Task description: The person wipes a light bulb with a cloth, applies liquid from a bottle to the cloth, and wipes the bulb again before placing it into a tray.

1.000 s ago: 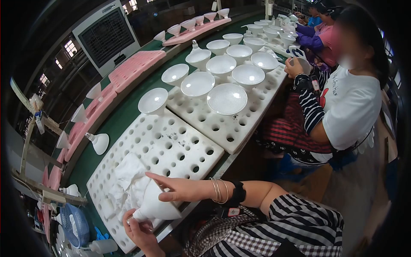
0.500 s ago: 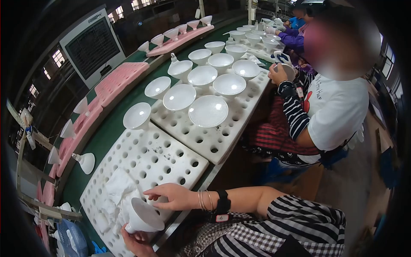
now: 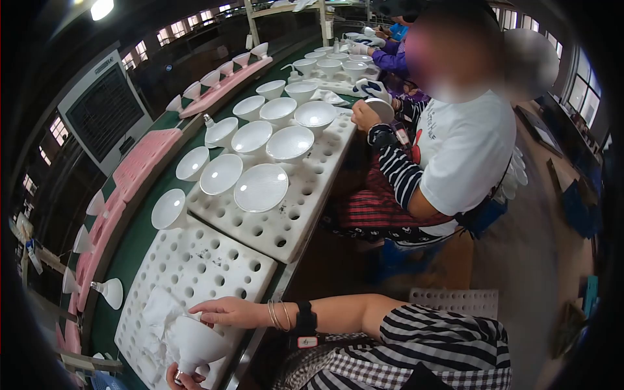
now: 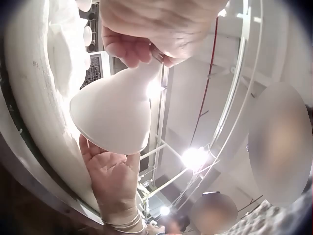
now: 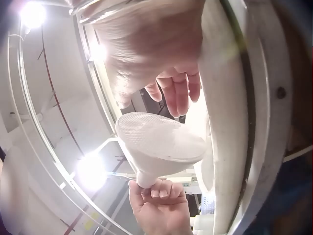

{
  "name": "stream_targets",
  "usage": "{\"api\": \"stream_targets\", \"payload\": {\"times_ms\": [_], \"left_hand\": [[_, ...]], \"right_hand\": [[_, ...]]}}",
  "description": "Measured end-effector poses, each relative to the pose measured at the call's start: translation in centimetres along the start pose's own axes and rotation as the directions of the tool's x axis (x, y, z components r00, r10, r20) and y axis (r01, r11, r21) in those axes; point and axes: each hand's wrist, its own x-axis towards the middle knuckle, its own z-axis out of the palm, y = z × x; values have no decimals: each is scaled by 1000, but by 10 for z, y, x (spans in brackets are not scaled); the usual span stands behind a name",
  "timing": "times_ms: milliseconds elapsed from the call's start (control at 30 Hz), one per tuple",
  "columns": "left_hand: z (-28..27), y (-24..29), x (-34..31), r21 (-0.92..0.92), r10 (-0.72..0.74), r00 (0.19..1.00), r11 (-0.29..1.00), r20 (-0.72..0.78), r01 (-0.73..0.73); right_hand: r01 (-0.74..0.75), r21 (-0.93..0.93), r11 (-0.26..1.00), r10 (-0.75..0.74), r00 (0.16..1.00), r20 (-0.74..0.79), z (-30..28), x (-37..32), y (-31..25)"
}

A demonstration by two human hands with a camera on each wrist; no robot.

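Note:
My left hand (image 3: 184, 377) grips a white reflector bulb (image 3: 198, 344) by its narrow base end, the fingers curled round it. In the right wrist view the bulb's textured lens (image 5: 159, 137) faces up towards my right hand. That right hand (image 3: 227, 312), with bracelets at the wrist, has loosely extended fingers (image 5: 181, 95) right at the bulb's wide rim. Beside the bulb lies a crumpled white cloth (image 3: 159, 312) on a white foam tray (image 3: 179, 253) full of holes.
Several white bulbs (image 3: 260, 188) stand lens up in a second foam tray (image 3: 234, 227) farther along. Pink trays (image 3: 146, 159) line the far side, and a bulb (image 3: 112, 294) lies on the green belt (image 3: 133, 260). Another person (image 3: 455, 156) sits to the right.
The head view has swung, shifting trays and bulbs leftward. My right hand has moved off the bulb's side to its rim, and the bulb has tipped more upright, its base still in my left hand.

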Motion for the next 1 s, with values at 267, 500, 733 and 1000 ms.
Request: {"api": "stream_targets", "payload": {"times_ms": [267,500,733,1000], "left_hand": [[-8,-43,-3,84,118,989,990,-89,-111],[-19,13,-18,280,550,753,706,360,-650],[-15,19,-17,172,592,699,701,402,-692],[-14,15,-15,184,603,680,677,417,-713]], "right_hand": [[-35,-242,970,38,999,9,-1,12,14],[-130,308,942,33,953,301,6,-20,-17],[-276,397,875,177,947,269,12,-29,-33],[-207,290,934,145,964,222,14,-25,-48]]}}
